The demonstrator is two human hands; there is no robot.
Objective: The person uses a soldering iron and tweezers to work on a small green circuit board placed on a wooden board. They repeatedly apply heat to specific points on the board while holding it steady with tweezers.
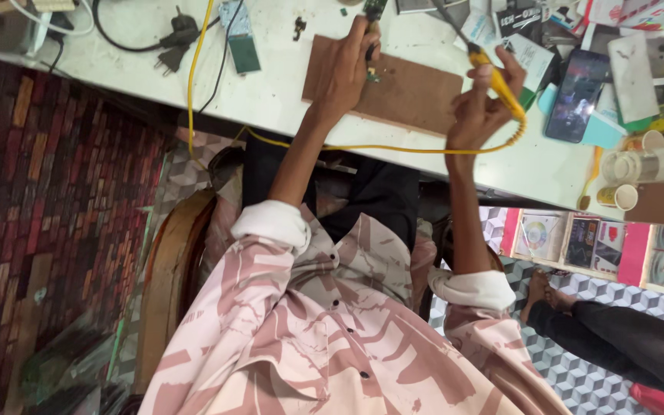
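My left hand [345,71] rests on a brown board [409,96] on the white table [270,100]. Its fingers pinch a small green circuit board [373,11] at the table's far side. My right hand [482,104] grips a yellow-handled soldering iron [497,81], its metal tip pointing up and left above the board. The iron's yellow cable [363,146] runs along the table's near edge and up to the left.
A black plug and cable [174,38], a green circuit strip [244,52], a phone [576,96], papers, small cups [618,196] and a clear jar [655,163] lie on the table. Another person's foot [543,296] and dark trouser leg are at lower right.
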